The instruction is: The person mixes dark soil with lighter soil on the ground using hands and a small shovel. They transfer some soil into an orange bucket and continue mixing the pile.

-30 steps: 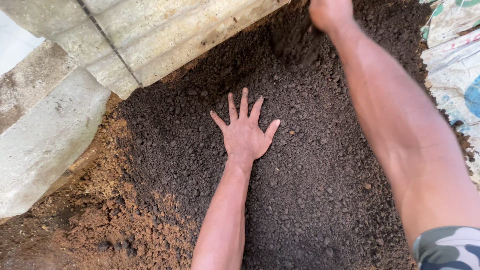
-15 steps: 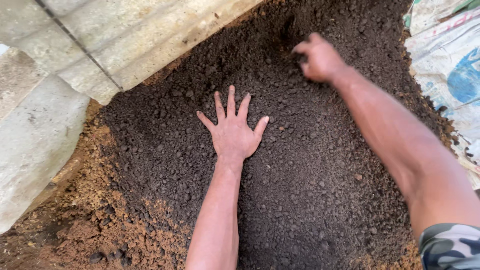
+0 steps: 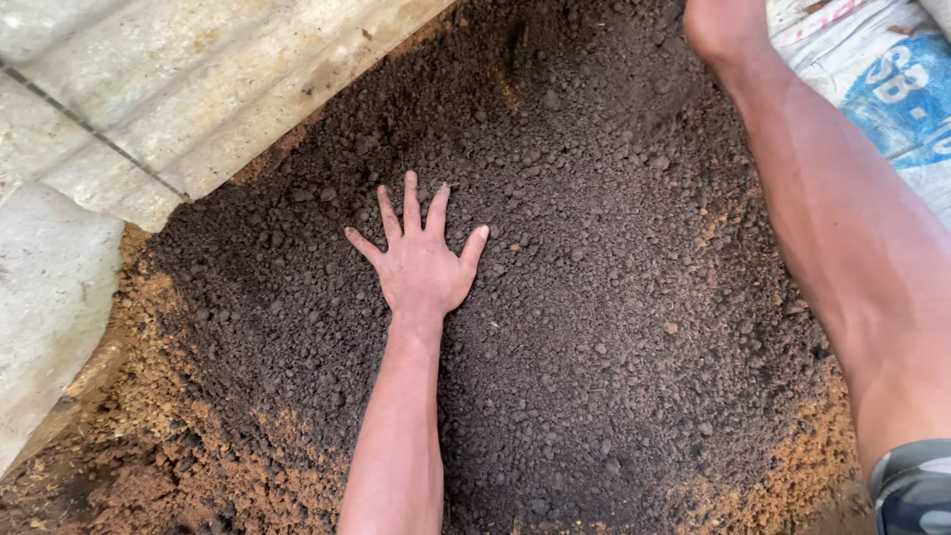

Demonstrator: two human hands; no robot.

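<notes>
Dark, crumbly soil (image 3: 555, 297) fills the middle of the floor, heaped against pale concrete slabs (image 3: 198, 109). The left hand (image 3: 421, 267) lies flat on the heap, palm down, grip spread wide, clamped on nothing. The right hand (image 3: 718, 25) reaches to the far upper edge, fingers cut off, so its grip can't be judged. Soil lies directly under the left, which is nearer the heap's centre.

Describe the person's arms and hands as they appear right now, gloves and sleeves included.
Both arms are bare, with no gloves, rings or watch in view. The left hand is slim, with dark soil under the nails. The right hand is cut off by the frame's top edge. A short camouflage sleeve in grey-green shows at the right upper arm.
</notes>
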